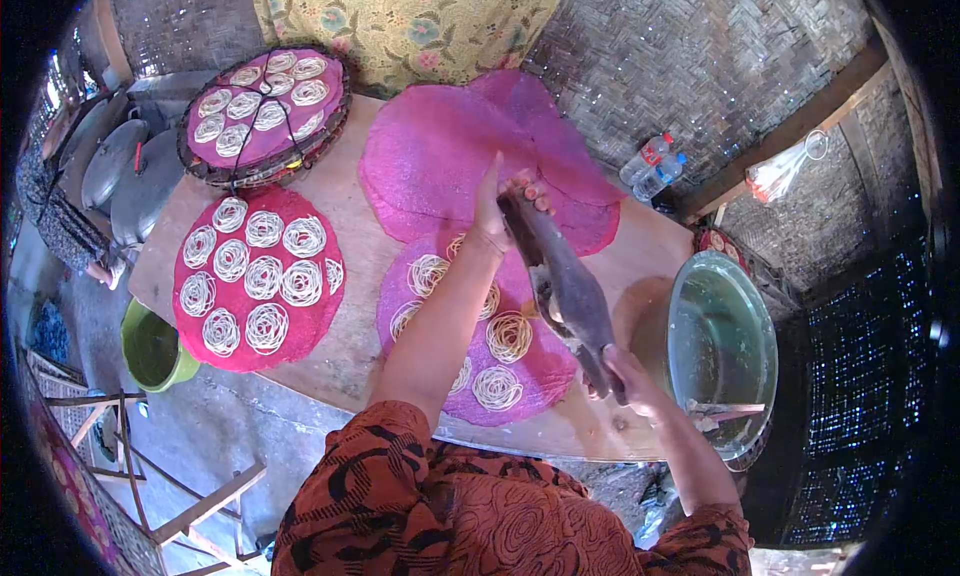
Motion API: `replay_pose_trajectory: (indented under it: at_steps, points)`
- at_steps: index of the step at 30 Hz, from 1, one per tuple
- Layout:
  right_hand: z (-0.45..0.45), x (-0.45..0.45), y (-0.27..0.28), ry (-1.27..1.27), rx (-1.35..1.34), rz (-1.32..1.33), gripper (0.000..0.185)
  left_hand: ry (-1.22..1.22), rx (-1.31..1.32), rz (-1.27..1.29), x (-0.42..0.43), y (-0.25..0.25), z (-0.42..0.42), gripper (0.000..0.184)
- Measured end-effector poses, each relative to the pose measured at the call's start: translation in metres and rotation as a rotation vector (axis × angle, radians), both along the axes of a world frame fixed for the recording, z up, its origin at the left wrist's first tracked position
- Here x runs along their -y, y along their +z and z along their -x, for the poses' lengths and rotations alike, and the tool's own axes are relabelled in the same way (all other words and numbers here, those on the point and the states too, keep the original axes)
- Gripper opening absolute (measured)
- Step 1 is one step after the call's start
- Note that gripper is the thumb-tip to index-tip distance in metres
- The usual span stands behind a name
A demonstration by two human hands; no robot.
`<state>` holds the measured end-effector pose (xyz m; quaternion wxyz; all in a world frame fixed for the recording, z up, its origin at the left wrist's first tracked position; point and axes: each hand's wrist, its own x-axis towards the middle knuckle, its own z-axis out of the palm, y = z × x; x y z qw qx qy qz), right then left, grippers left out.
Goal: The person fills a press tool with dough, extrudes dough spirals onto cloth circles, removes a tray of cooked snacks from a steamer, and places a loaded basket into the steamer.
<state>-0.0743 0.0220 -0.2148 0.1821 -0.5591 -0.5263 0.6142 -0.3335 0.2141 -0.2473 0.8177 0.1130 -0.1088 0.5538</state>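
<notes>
A long dark wooden tool (562, 276) with a slot in its middle slants over the table. Closed round its upper end is my left hand (510, 204), and my right hand (628, 378) grips the lower end. Beneath the tool a round pink-purple sheet (545, 394) carries several coils of pale noodle-like strands, one of them yellowish (509, 337); my left forearm covers part of it. To the left lies a red sheet (200, 321) with several white coils. Behind my left hand, larger bare pink sheets (425, 156) overlap.
A large greenish basin (722, 326) stands at the right edge of the table (335, 361). Two bottles (655, 166) are at the back right. A round tray (262, 116) of coils sits back left, above a green tub (155, 346). Another person (60, 196) is far left.
</notes>
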Motion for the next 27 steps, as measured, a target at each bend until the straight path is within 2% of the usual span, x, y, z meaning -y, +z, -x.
replay_pose_trajectory:
  at_steps: [2, 3, 5, 8, 10, 12, 15, 18, 20, 24, 26, 27]
  points:
    - [0.0, 0.008, 0.031, -0.053, -0.21, 0.151, 0.058, 0.051, -0.073, 0.151, 0.023, 0.049, -0.006, 0.047]
    - [0.001, 0.012, 0.05, -0.05, -0.157, 0.207, 0.063, 0.045, -0.077, 0.152, 0.025, 0.045, -0.013, 0.047]
    - [-0.012, 0.021, 0.055, -0.053, -0.126, 0.276, 0.065, 0.028, -0.068, 0.255, 0.029, 0.021, -0.029, 0.049]
    - [-0.013, 0.039, 0.063, -0.084, -0.031, 0.368, 0.067, 0.018, -0.035, 0.301, 0.038, -0.04, -0.06, 0.053]
    - [-0.016, 0.044, 0.066, -0.142, 0.082, 0.461, 0.068, -0.022, 0.004, 0.381, 0.036, -0.058, -0.072, 0.053]
    - [-0.023, 0.04, 0.053, -0.138, 0.105, 0.431, 0.068, -0.064, 0.043, 0.462, 0.036, -0.06, -0.077, 0.054]
    - [-0.012, 0.044, 0.047, -0.188, 0.085, 0.312, 0.067, 0.009, -0.052, 0.393, 0.034, -0.028, -0.061, 0.052]
    - [-0.012, 0.055, 0.054, -0.156, -0.02, 0.36, 0.065, -0.002, -0.027, 0.31, 0.046, -0.004, -0.053, 0.052]
    - [-0.013, 0.062, 0.067, -0.156, -0.047, 0.38, 0.065, 0.017, -0.153, 0.482, 0.064, 0.009, -0.055, 0.05]
    - [-0.026, 0.062, 0.067, -0.211, 0.126, 0.352, 0.066, 0.02, -0.068, 0.509, 0.061, -0.004, -0.073, 0.049]
    - [-0.028, 0.056, 0.056, -0.204, 0.173, 0.23, 0.067, 0.015, -0.045, 0.348, 0.048, -0.005, -0.071, 0.05]
    - [-0.026, 0.056, 0.051, -0.215, 0.157, 0.214, 0.066, 0.015, -0.045, 0.346, 0.045, -0.004, -0.067, 0.05]
